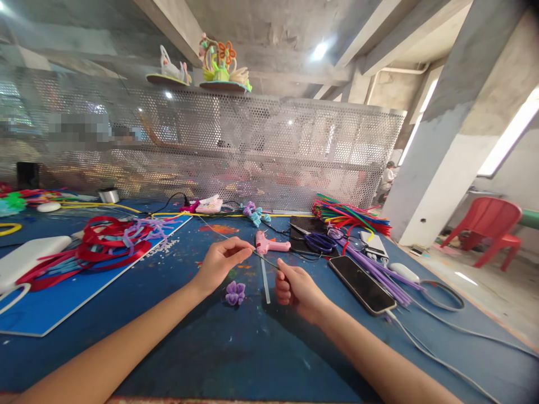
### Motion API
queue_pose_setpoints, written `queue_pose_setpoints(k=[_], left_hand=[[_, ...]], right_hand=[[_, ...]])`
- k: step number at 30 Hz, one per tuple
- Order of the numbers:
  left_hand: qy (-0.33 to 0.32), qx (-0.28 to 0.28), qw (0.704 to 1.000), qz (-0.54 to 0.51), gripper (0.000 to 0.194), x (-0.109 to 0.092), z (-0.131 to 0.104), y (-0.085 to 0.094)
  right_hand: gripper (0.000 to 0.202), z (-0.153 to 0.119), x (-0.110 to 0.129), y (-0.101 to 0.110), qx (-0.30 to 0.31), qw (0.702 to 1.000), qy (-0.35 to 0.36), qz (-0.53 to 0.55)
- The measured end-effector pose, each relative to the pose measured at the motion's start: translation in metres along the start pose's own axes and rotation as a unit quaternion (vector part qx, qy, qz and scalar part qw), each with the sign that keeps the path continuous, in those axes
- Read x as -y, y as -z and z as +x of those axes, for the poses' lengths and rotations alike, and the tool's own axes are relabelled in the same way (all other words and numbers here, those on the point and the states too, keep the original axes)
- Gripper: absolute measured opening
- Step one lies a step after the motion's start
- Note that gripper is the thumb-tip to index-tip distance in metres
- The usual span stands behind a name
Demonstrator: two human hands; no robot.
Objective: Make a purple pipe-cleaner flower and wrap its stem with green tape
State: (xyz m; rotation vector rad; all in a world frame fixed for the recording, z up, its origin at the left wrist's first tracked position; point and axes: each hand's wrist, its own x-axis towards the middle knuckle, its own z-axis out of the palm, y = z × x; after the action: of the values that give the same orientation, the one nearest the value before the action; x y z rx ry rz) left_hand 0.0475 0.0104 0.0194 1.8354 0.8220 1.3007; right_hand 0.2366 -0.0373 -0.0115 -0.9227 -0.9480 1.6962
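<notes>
A thin green wire [266, 260] stretches between my two hands above the blue table. My left hand [219, 265] pinches it between thumb and forefinger, and part of it seems to run on past that hand toward the back. At its other end, my right hand [298, 287] grips the wire between thumb and curled fingers. Just behind the hands lies a pink glue gun [273, 245], with a translucent glue stick [265, 283] reaching from it toward me. A small purple pipe-cleaner flower [234, 293] rests on the table below my left hand.
To the right lie a phone [362, 284] on a cable, purple pipe cleaners [379, 275], scissors [320, 242] and a colourful pipe-cleaner bundle [353, 216]. Red ribbon [113, 252] covers part of a blue board [63, 303] at left. A perforated metal screen [269, 151] stands behind.
</notes>
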Motion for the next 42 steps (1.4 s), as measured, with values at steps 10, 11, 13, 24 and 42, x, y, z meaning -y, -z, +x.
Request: queue_pose_setpoints(k=[10, 11, 13, 24, 42], left_hand=[[0.05, -0.076, 0.996, 0.01, 0.023, 0.012, 0.004, 0.005], [0.056, -0.079, 0.995, 0.006, 0.024, 0.014, 0.005, 0.005], [0.067, -0.093, 0.993, -0.013, 0.025, 0.017, 0.005, 0.005], [0.091, -0.112, 0.987, -0.07, 0.028, 0.022, 0.01, 0.005], [-0.009, -0.066, 0.997, -0.043, 0.021, 0.007, 0.001, 0.001]], right_hand=[[0.022, 0.001, 0.005, 0.006, -0.149, 0.917, 0.239, -0.283], [0.018, 0.0, 0.005, 0.006, -0.159, 0.893, 0.267, -0.325], [0.01, -0.003, 0.005, 0.006, -0.159, 0.846, 0.312, -0.403], [0.011, -0.014, 0.011, 0.006, -0.148, 0.575, 0.513, -0.619], [0.016, -0.019, 0.013, -0.003, -0.158, 0.768, 0.379, -0.492]])
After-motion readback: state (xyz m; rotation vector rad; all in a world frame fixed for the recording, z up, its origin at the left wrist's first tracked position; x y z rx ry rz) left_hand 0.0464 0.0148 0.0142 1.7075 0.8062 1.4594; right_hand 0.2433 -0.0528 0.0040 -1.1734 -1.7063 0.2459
